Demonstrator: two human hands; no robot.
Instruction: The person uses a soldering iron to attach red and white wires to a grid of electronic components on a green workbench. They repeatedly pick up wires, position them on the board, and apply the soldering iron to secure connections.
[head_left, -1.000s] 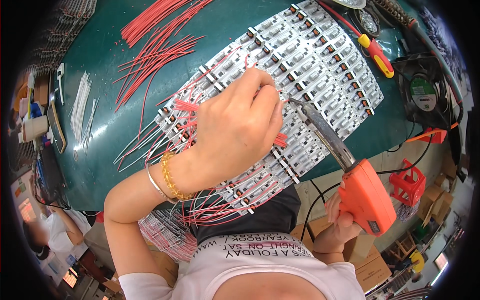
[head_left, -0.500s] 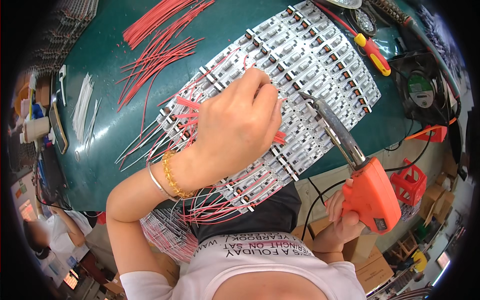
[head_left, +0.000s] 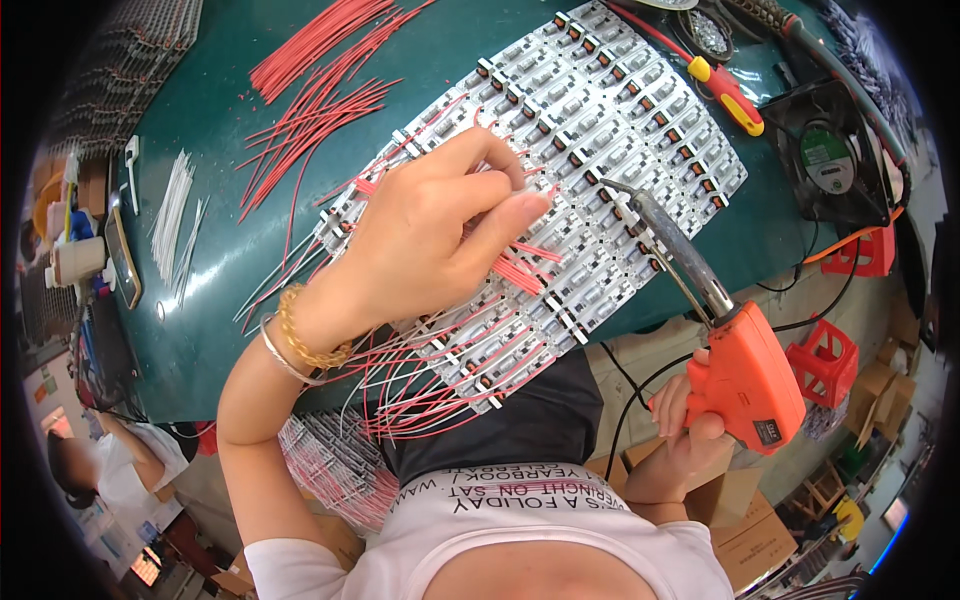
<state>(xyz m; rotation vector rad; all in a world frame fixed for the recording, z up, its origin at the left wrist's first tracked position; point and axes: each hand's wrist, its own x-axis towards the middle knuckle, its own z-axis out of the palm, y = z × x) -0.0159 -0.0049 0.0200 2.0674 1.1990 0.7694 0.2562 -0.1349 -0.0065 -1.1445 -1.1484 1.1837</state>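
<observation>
My left hand (head_left: pixel 425 225) is closed round a small bundle of red wires (head_left: pixel 522 274), whose ends stick out on both sides of the palm. Thumb and forefinger come close together over a panel of small circuit boards (head_left: pixel 625 105), by a single red wire. In my right hand (head_left: pixel 690 425) is an orange soldering gun (head_left: pixel 750 385), gripped by its handle. Its dark tip points up and left, over the panel's middle, close to my left fingertips; whether it touches a board I cannot tell. Red and white wires trail from the panel's near-left edges.
Loose red wires (head_left: pixel 315 50) and white wires (head_left: pixel 172 215) lie on the green table (head_left: pixel 215 340). A red-yellow screwdriver (head_left: pixel 735 105) and a black fan (head_left: pixel 828 155) are at the right. Black cables run beside the gun. A red stool (head_left: pixel 825 365) stands lower right; another person (head_left: pixel 125 460) sits lower left.
My left hand has shifted left and turned, its thumb and forefinger now more extended; the red bundle shows more. The soldering gun has barely moved. The panel appears slightly further left.
</observation>
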